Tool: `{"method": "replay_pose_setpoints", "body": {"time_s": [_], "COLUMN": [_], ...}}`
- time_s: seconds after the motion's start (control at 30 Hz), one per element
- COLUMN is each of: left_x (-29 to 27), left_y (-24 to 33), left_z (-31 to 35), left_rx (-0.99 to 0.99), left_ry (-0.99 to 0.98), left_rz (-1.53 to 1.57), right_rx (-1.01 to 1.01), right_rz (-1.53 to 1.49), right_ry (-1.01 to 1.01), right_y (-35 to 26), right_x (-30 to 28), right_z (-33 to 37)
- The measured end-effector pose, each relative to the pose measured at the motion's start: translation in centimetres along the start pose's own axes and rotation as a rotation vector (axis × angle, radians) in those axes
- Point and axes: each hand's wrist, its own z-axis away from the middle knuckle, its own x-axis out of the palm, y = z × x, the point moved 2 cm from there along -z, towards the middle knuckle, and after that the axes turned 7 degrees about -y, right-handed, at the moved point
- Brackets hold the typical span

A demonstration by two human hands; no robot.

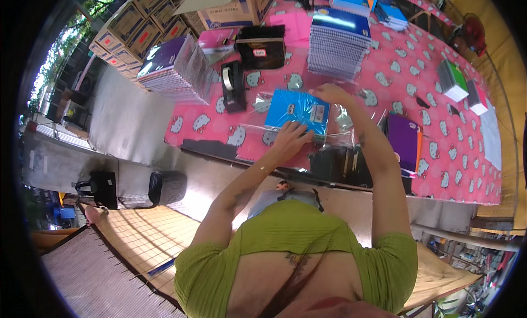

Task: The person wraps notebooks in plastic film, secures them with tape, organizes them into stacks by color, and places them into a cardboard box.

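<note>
A bright blue notebook (297, 110) lies on a pink tablecloth (395, 71) patterned with white cat faces, a purple notebook (402, 138) to its right, a black tape dispenser (233, 86) left.

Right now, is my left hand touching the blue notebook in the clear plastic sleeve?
Touching. The head view shows the left hand lying flat on the lower edge of the blue notebook in its clear plastic sleeve, no gap visible.
</note>
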Motion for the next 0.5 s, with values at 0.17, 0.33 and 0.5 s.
{"method": "replay_pose_setpoints", "body": {"time_s": [0.17, 0.33, 0.5], "left_x": [-7.6, -3.8, -7.5], "left_y": [-5.2, -10.1, -8.3], "left_z": [3.0, -0.5, 0.7], "left_rx": [-0.416, -0.489, -0.396], "left_ry": [0.312, 0.275, 0.307], "left_rz": [0.650, 0.798, 0.690], "right_rx": [-0.183, -0.689, -0.394], "right_rz": [-0.892, 0.109, -0.625], "right_ry": [-0.133, 0.190, 0.395], "right_y": [-2.1, 1.8, -2.3], "right_x": [-5.7, -4.7, 2.2], "right_z": [5.8, 6.5, 10.8]}}
